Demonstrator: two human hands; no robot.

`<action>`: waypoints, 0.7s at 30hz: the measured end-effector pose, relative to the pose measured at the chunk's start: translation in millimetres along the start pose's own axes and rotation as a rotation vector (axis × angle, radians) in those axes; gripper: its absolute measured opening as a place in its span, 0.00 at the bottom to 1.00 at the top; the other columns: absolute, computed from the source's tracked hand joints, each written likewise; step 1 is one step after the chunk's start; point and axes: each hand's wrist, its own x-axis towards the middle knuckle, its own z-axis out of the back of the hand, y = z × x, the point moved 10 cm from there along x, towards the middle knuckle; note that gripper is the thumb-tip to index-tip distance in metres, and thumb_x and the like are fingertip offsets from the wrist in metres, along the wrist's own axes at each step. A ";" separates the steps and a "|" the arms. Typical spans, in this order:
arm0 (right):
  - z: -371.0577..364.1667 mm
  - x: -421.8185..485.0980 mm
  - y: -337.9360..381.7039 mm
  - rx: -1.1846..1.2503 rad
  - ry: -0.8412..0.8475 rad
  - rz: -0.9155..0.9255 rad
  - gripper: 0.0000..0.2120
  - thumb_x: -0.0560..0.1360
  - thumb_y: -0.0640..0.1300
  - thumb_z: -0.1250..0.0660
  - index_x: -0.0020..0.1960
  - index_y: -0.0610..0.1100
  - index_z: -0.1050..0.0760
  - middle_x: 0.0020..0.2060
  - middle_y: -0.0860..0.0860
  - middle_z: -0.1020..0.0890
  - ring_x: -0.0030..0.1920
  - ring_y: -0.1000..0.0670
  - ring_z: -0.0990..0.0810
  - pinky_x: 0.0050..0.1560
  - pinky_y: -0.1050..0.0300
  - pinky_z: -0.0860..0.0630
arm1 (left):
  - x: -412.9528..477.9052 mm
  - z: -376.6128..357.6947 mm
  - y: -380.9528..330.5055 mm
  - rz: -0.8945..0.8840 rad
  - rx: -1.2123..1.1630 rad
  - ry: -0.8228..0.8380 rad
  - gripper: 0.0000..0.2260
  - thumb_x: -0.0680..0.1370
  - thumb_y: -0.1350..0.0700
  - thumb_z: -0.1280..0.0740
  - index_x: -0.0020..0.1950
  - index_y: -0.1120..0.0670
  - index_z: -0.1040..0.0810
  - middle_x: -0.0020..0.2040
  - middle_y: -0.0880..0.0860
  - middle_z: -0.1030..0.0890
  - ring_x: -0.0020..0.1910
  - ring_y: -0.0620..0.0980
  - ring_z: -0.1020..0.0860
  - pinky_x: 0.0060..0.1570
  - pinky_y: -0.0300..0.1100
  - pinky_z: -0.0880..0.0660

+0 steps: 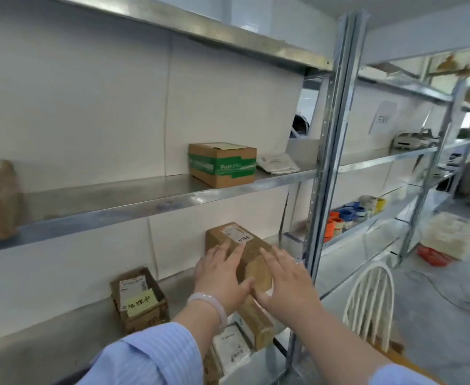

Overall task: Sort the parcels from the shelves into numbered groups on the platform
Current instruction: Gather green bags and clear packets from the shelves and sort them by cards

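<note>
Picking-up step: the left hand point(222, 276) and right hand point(286, 282), both released with straight fingers, flank the brown parcel point(228, 233). Next they likely need to clasp its sides and lift.

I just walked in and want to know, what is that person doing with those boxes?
A person reaches with both hands for a brown box on the lower shelf. The left hand and right hand lie against it with straight fingers, not gripping yet. A box with green tape sits on the shelf above, and a box with a yellow note sits further left.
</note>
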 end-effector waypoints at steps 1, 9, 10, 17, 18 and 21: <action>9.3 8.0 -19.3 0.011 -0.014 -0.007 0.37 0.75 0.66 0.45 0.78 0.56 0.54 0.78 0.52 0.49 0.78 0.51 0.52 0.77 0.46 0.54 | 14.4 -2.8 -20.5 -0.011 -0.004 -0.002 0.33 0.76 0.37 0.41 0.77 0.39 0.53 0.79 0.47 0.49 0.77 0.52 0.51 0.75 0.53 0.50; 74.2 98.5 -137.5 0.002 -0.056 0.031 0.39 0.74 0.62 0.39 0.78 0.56 0.55 0.77 0.52 0.48 0.77 0.51 0.51 0.77 0.47 0.52 | 130.7 -20.6 -108.8 0.016 -0.139 -0.015 0.32 0.77 0.39 0.40 0.77 0.39 0.51 0.79 0.47 0.50 0.77 0.51 0.49 0.74 0.50 0.49; 77.3 111.2 -148.1 0.009 -0.052 0.028 0.39 0.74 0.60 0.38 0.78 0.56 0.56 0.78 0.52 0.48 0.77 0.51 0.51 0.77 0.47 0.52 | 145.9 -19.2 -111.8 0.023 -0.158 -0.029 0.32 0.77 0.40 0.40 0.77 0.40 0.51 0.79 0.47 0.49 0.77 0.52 0.49 0.74 0.50 0.48; 82.4 212.7 -197.5 0.078 -0.087 -0.009 0.37 0.77 0.59 0.40 0.78 0.55 0.56 0.78 0.52 0.50 0.77 0.51 0.52 0.77 0.50 0.52 | 269.9 -8.6 -112.9 0.038 -0.219 -0.137 0.31 0.78 0.40 0.39 0.78 0.42 0.49 0.78 0.51 0.45 0.76 0.54 0.45 0.73 0.50 0.42; 81.4 228.5 -199.6 0.091 -0.087 -0.009 0.36 0.77 0.59 0.41 0.78 0.55 0.56 0.78 0.52 0.50 0.77 0.51 0.52 0.77 0.51 0.52 | 288.5 -8.3 -109.6 0.050 -0.214 -0.148 0.31 0.78 0.41 0.39 0.78 0.43 0.48 0.77 0.52 0.43 0.75 0.55 0.43 0.73 0.49 0.40; 74.7 276.8 -203.9 0.149 -0.085 -0.020 0.34 0.78 0.59 0.42 0.78 0.56 0.55 0.78 0.51 0.48 0.77 0.50 0.50 0.76 0.52 0.51 | 343.0 -12.8 -101.2 0.103 -0.226 -0.150 0.30 0.78 0.41 0.40 0.78 0.46 0.46 0.75 0.55 0.38 0.73 0.57 0.38 0.71 0.51 0.37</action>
